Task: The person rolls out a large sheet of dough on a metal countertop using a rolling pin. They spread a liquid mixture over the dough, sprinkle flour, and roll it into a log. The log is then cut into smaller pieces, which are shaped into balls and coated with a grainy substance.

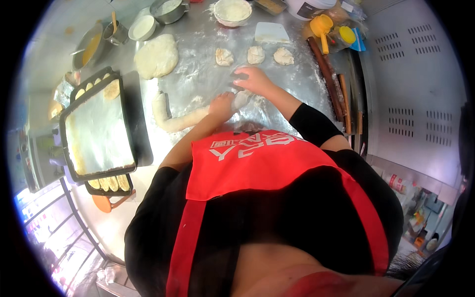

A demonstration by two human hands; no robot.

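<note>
A long dough rope point(182, 121) lies on the floured metal table, bent upward at its left end. My left hand point(222, 105) is wrapped around the rope near its right end, and a short dough end point(243, 98) sticks out past the fingers. Above and to the right of that end is my right hand point(254, 80), thumb and fingers apart with no object visible between them. Three small dough pieces point(256, 55) sit in a row beyond the right hand. A large flattened dough mass point(156, 56) rests at the far left of the table.
A baking tray point(98, 130) overlaps the left edge, with filled trays below. Bowls of flour point(232, 11) and a pan of orange-yellow liquid point(91, 48) stand at the back. A white scraper point(272, 32) lies beyond the dough pieces. Rolling pins point(326, 78) and a yellow ladle point(322, 28) line the right.
</note>
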